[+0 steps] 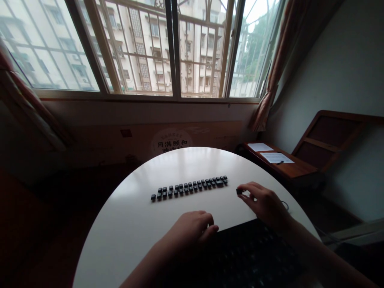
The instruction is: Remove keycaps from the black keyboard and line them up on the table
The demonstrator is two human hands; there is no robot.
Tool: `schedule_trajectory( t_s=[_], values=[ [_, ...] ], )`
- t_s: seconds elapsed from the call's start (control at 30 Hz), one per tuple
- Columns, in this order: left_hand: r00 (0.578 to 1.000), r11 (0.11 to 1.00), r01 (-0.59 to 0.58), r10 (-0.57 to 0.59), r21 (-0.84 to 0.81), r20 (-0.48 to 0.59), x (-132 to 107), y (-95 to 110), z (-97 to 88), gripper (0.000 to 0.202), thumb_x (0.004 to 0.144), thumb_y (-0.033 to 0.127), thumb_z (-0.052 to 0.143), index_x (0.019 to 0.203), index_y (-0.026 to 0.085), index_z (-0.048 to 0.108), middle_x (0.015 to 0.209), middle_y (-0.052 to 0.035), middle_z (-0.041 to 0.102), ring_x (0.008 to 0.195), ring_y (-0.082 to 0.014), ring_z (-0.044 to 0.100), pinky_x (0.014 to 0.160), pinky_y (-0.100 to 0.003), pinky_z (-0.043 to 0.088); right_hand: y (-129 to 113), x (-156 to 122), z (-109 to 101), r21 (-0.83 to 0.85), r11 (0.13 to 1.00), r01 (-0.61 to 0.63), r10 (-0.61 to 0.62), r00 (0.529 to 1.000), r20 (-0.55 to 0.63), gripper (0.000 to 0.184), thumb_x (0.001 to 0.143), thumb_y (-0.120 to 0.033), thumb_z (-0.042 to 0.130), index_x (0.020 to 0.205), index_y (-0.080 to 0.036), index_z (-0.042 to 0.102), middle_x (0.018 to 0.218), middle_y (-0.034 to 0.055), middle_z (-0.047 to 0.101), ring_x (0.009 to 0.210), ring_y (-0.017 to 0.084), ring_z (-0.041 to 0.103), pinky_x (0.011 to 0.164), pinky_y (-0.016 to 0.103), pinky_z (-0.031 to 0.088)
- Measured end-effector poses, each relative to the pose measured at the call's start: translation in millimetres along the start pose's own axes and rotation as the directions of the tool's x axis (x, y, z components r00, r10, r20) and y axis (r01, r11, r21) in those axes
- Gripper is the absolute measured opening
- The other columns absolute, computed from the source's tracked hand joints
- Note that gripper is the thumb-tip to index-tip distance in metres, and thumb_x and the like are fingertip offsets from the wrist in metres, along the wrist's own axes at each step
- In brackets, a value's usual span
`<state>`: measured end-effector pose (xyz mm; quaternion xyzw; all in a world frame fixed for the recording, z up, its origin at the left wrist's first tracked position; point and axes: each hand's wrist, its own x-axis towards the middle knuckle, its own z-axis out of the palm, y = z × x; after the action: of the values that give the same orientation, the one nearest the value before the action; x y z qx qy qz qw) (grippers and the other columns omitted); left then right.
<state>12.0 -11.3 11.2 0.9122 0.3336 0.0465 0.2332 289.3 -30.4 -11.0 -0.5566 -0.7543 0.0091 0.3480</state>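
Note:
My right hand (264, 200) pinches a small black keycap (239, 191) between thumb and fingers, just above the white round table (126, 232). To its left, two rows of black keycaps (192, 187) stand on the table in a slightly slanting line. A dark keyboard (252, 252) lies at the near side, partly hidden by my forearms and by shadow. By the keyboard's far left edge rests my left hand (196, 225), its fingers curled in toward the thumb. Whether anything is inside those fingers is hidden.
A thin cable (285, 205) loops out by my right wrist. Beyond the table's right edge, a wooden chair (303, 168) holds sheets of paper (276, 157) and a pen (280, 163). A barred window (177, 52) with curtains (267, 92) is ahead.

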Motion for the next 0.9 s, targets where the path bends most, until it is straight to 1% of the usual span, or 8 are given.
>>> schedule_trajectory(
  t_s=[0.07, 0.13, 0.2, 0.27, 0.47, 0.73, 0.8, 0.9],
  values=[
    [1.0, 1.0, -0.004, 0.004, 0.01, 0.025, 0.3, 1.4, -1.0, 0.027, 0.097, 0.036, 0.045, 0.091, 0.019, 0.065, 0.092, -0.0066, 0.069, 0.079, -0.0221, 0.063, 0.066, -0.03, 0.043, 30.0, 17.8, -0.3, -0.08, 0.996, -0.043, 0.052, 0.991, 0.124, 0.017, 0.088, -0.025, 0.064, 0.103, -0.021, 0.072, 0.097, 0.0066, 0.073, 0.074, 0.021, 0.067, 0.073, 0.033, 0.052],
    [0.999, 1.0, -0.012, 0.012, 0.01, 0.043, 0.1, 1.4, -0.1, 0.028, 0.097, 0.037, 0.046, 0.09, 0.02, 0.066, 0.09, -0.0067, 0.069, 0.078, -0.0223, 0.064, 0.065, -0.03, 0.043, 57.5, 34.6, 6.0, -0.11, 0.99, -0.088, 0.112, 0.965, 0.236, 0.017, 0.085, -0.026, 0.065, 0.097, -0.02, 0.074, 0.094, 0.0073, 0.075, 0.083, 0.024, 0.068, 0.08, 0.035, 0.05],
    [0.999, 1.0, -0.019, 0.018, 0.009, 0.051, -0.4, -0.6, 2.2, 0.027, 0.096, 0.037, 0.047, 0.09, 0.02, 0.067, 0.089, -0.0063, 0.069, 0.077, -0.0222, 0.064, 0.064, -0.03, 0.043, 78.3, 48.6, 16.2, -0.096, 0.984, -0.151, 0.174, 0.93, 0.324, 0.019, 0.083, -0.027, 0.065, 0.096, -0.019, 0.076, 0.094, 0.0073, 0.076, 0.084, 0.024, 0.068, 0.081, 0.035, 0.049],
    [0.999, 1.0, -0.024, 0.023, 0.019, 0.045, -0.7, -4.2, 5.1, 0.024, 0.094, 0.036, 0.05, 0.089, 0.021, 0.067, 0.089, -0.0056, 0.07, 0.076, -0.0221, 0.064, 0.063, -0.03, 0.043, 91.4, 59.2, 27.0, -0.082, 0.981, -0.177, 0.195, 0.91, 0.367, 0.021, 0.081, -0.028, 0.066, 0.096, -0.018, 0.077, 0.091, 0.0069, 0.076, 0.082, 0.023, 0.068, 0.078, 0.033, 0.049],
    [1.0, 1.0, -0.02, 0.019, 0.02, 0.016, 0.3, -16.6, 13.1, 0.016, 0.09, 0.033, 0.055, 0.089, 0.022, 0.067, 0.089, -0.0045, 0.07, 0.076, -0.021, 0.063, 0.063, -0.029, 0.042, 106.1, 74.6, 47.4, -0.046, 0.979, -0.2, 0.202, 0.895, 0.398, 0.025, 0.077, -0.026, 0.066, 0.097, -0.018, 0.078, 0.09, 0.0058, 0.076, 0.077, 0.021, 0.066, 0.072, 0.03, 0.047],
    [0.999, 1.0, -0.001, 0.0, 0.022, 0.037, -0.1, -21.9, 16.1, 0.015, 0.089, 0.034, 0.056, 0.09, 0.024, 0.067, 0.091, -0.0017, 0.071, 0.077, -0.0195, 0.063, 0.065, -0.029, 0.043, 125.2, 75.8, 53.5, 0.036, 0.978, -0.204, 0.169, 0.889, 0.426, 0.034, 0.075, -0.032, 0.069, 0.106, -0.02, 0.073, 0.089, 0.0039, 0.075, 0.069, 0.019, 0.063, 0.067, 0.029, 0.048],
    [0.999, 1.0, 0.0, -0.001, 0.013, 0.037, -0.2, -20.8, 14.6, 0.014, 0.089, 0.033, 0.057, 0.089, 0.024, 0.067, 0.09, -0.0012, 0.07, 0.078, -0.0191, 0.063, 0.066, -0.029, 0.044, 126.9, 75.0, 53.4, 0.048, 0.979, -0.2, 0.162, 0.893, 0.419, 0.031, 0.076, -0.033, 0.068, 0.103, -0.019, 0.072, 0.089, 0.004, 0.075, 0.069, 0.018, 0.063, 0.066, 0.029, 0.048],
    [0.999, 1.0, 0.003, -0.003, 0.005, 0.039, 0.1, -19.9, 13.2, 0.014, 0.089, 0.033, 0.057, 0.089, 0.024, 0.067, 0.091, -0.0011, 0.07, 0.078, -0.0191, 0.064, 0.066, -0.028, 0.044, 126.2, 75.1, 54.1, 0.059, 0.98, -0.19, 0.149, 0.899, 0.413, 0.022, 0.076, -0.033, 0.067, 0.092, -0.019, 0.072, 0.087, 0.004, 0.074, 0.069, 0.019, 0.063, 0.066, 0.029, 0.047]
  ],
)
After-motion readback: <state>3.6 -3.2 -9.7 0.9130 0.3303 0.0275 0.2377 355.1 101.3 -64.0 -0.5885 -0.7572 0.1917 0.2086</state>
